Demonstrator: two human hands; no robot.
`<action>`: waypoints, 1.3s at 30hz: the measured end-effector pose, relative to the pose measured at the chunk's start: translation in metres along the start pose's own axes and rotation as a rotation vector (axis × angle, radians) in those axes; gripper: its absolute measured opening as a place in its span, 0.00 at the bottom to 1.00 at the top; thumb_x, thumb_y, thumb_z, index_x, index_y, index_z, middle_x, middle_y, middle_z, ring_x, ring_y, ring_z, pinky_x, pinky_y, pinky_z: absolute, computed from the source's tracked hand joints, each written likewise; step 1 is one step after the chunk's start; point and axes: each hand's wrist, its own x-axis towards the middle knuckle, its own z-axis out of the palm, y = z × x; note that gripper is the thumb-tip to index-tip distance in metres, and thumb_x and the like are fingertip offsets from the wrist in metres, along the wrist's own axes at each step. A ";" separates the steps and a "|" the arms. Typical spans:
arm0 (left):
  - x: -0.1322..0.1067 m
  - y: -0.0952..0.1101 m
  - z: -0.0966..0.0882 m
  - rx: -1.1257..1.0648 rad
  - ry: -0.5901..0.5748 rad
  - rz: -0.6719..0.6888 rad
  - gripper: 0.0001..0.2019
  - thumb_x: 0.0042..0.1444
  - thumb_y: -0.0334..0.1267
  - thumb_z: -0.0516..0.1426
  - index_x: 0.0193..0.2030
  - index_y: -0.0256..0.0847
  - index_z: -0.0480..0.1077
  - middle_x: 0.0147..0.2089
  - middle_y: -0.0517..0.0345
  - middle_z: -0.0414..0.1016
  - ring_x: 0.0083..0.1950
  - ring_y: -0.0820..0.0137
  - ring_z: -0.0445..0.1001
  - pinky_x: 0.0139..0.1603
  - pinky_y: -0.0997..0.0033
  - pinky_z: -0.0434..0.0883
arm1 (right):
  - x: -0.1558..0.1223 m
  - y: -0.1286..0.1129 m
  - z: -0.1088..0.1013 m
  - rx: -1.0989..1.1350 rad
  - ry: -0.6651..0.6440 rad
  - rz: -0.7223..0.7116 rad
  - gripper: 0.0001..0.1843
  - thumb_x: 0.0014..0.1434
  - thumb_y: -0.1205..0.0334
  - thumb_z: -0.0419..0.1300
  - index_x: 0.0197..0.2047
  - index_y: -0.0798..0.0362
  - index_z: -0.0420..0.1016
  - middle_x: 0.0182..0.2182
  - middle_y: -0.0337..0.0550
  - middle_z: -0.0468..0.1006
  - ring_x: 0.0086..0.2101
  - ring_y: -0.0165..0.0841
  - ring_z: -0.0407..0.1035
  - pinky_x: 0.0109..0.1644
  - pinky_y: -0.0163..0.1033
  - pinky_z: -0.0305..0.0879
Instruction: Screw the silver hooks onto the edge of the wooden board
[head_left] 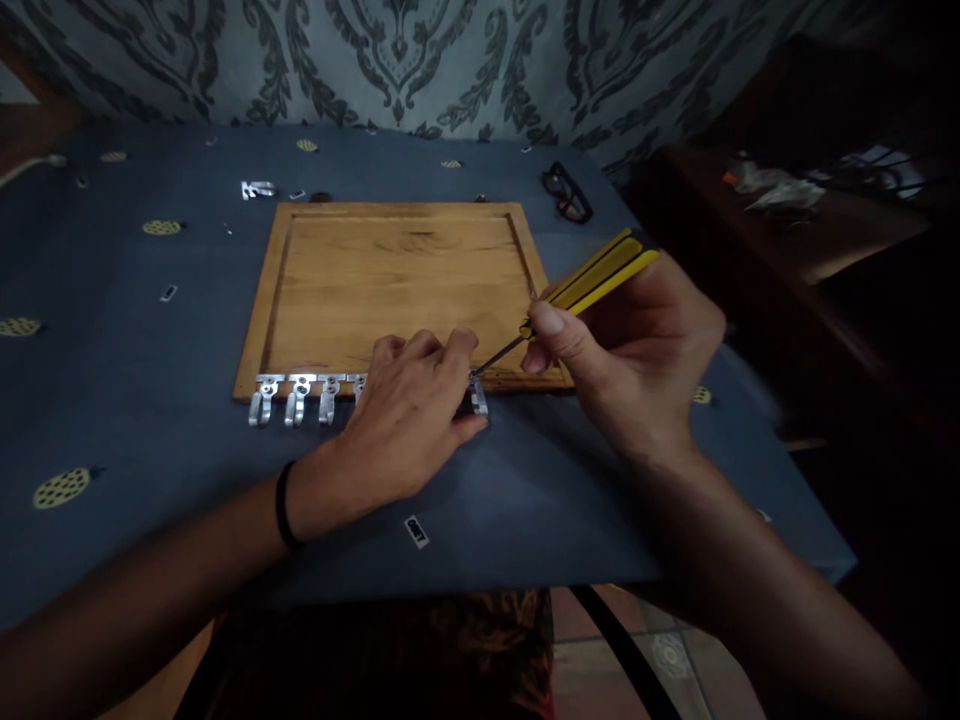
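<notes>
A wooden board (390, 280) lies flat on a blue-covered table (135, 330). Along its near edge sits a row of several silver metal hooks (296, 397). My left hand (412, 415) lies over the right part of that row, fingers curled and pressing a hook (478, 397) against the board's edge. My right hand (630, 350) grips a yellow and black screwdriver (592, 282). The screwdriver's thin metal tip points down-left and meets the hook just past my left fingertips.
Black glasses (567, 193) lie at the table's far right. A loose metal piece (257, 189) and small bits are scattered beyond the board. A small label (416, 531) lies near the front edge. A dark wooden shelf (810, 230) stands at the right.
</notes>
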 end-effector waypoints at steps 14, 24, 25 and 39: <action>0.000 0.001 -0.001 -0.001 -0.007 -0.017 0.24 0.59 0.38 0.67 0.56 0.38 0.63 0.50 0.51 0.80 0.56 0.54 0.73 0.57 0.52 0.65 | -0.001 0.001 -0.001 -0.144 0.078 -0.137 0.17 0.48 0.48 0.77 0.24 0.44 0.76 0.22 0.35 0.72 0.21 0.29 0.64 0.23 0.39 0.66; -0.001 0.000 -0.001 -0.003 -0.016 -0.003 0.25 0.60 0.39 0.66 0.59 0.37 0.61 0.52 0.50 0.80 0.59 0.53 0.72 0.59 0.51 0.64 | -0.002 0.001 0.004 -0.063 0.177 -0.083 0.17 0.48 0.47 0.77 0.28 0.47 0.76 0.25 0.35 0.76 0.18 0.27 0.67 0.16 0.35 0.65; -0.001 0.000 -0.001 -0.002 -0.015 -0.002 0.25 0.61 0.39 0.66 0.59 0.37 0.61 0.52 0.50 0.80 0.59 0.53 0.72 0.59 0.50 0.64 | -0.002 0.001 0.004 -0.060 0.157 -0.067 0.17 0.49 0.48 0.77 0.28 0.46 0.76 0.25 0.36 0.76 0.18 0.27 0.67 0.17 0.34 0.66; 0.000 0.000 -0.001 0.008 -0.018 0.006 0.26 0.60 0.39 0.67 0.59 0.35 0.61 0.52 0.50 0.80 0.59 0.53 0.72 0.58 0.50 0.64 | 0.001 0.003 0.001 -0.020 0.037 -0.012 0.17 0.46 0.48 0.79 0.30 0.46 0.79 0.25 0.32 0.76 0.19 0.26 0.70 0.21 0.33 0.72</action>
